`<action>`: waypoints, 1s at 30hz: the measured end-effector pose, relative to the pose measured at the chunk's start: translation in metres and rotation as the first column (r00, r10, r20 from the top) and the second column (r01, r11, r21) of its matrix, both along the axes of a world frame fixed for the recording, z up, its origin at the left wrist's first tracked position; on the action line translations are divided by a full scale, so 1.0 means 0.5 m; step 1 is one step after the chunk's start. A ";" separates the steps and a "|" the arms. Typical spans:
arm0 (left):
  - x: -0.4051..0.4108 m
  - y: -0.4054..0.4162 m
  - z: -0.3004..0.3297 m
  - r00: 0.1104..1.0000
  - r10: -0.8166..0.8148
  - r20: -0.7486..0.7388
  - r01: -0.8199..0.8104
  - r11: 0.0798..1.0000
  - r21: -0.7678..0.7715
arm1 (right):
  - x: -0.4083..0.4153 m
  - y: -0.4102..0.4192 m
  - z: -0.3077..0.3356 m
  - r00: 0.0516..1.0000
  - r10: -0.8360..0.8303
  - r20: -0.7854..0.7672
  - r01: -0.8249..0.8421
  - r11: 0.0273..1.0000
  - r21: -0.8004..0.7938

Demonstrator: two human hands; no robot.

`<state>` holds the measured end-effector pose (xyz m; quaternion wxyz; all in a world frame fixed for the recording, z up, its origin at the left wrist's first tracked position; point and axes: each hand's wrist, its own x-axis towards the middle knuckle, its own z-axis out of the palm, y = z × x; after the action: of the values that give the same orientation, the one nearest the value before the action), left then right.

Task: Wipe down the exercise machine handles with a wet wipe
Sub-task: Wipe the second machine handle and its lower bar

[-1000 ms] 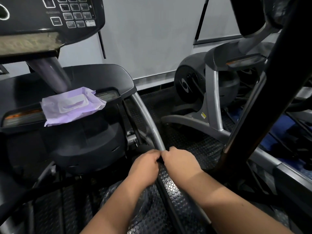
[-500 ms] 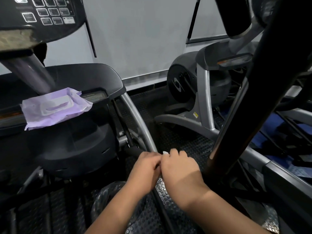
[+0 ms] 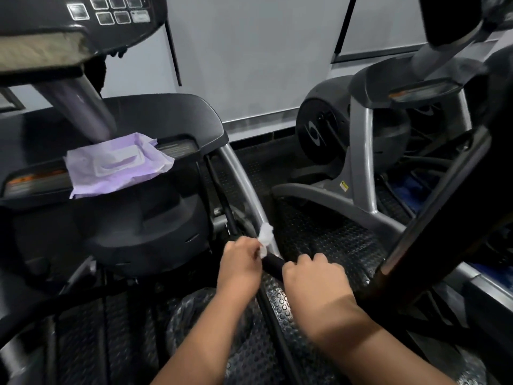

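Down low between the machines, the person's left hand (image 3: 241, 262) pinches a crumpled white wet wipe (image 3: 265, 237), which sticks up past the fingertips and lies against the silver metal frame tube (image 3: 244, 179) where that tube meets the black padded handle bar (image 3: 273, 264). Up and well to the left of that grip, a lilac soft pack of wipes with a plastic flap lid (image 3: 118, 164) lies on the black plastic shelf of the exercise machine (image 3: 177, 120), under the dark console with its white-edged keypad (image 3: 111, 9). A short stretch of black bar shows between the two hands. Just to the right of the wipe, the right hand (image 3: 313, 276) is curled over the same black bar, knuckles up, gripping it. Farther right rises a thick black upright arm (image 3: 433, 204), and beyond it stands a second grey and black machine (image 3: 361, 151) on the studded black rubber floor mat (image 3: 313, 234).
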<state>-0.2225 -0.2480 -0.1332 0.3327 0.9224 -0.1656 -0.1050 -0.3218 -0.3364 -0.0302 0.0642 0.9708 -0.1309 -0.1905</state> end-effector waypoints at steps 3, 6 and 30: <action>-0.004 -0.008 -0.010 0.988 0.147 -0.040 -0.149 0.987 -0.062 | 0.002 -0.001 0.005 1.000 0.016 0.003 -0.016 1.000 0.025; -0.069 -0.016 -0.020 0.980 0.198 0.006 -0.189 0.946 -0.265 | 0.003 0.001 0.004 0.999 0.029 0.018 -0.029 0.999 0.037; -0.099 -0.062 0.017 0.321 0.213 -0.923 -0.923 0.289 -0.254 | 0.026 0.013 -0.003 0.990 0.140 -0.035 -0.139 0.990 0.019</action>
<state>-0.2721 -0.2788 -0.1245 0.7383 0.5171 0.3578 -0.2440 -0.3087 -0.3300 -0.0315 0.0716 0.9744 -0.0600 -0.2044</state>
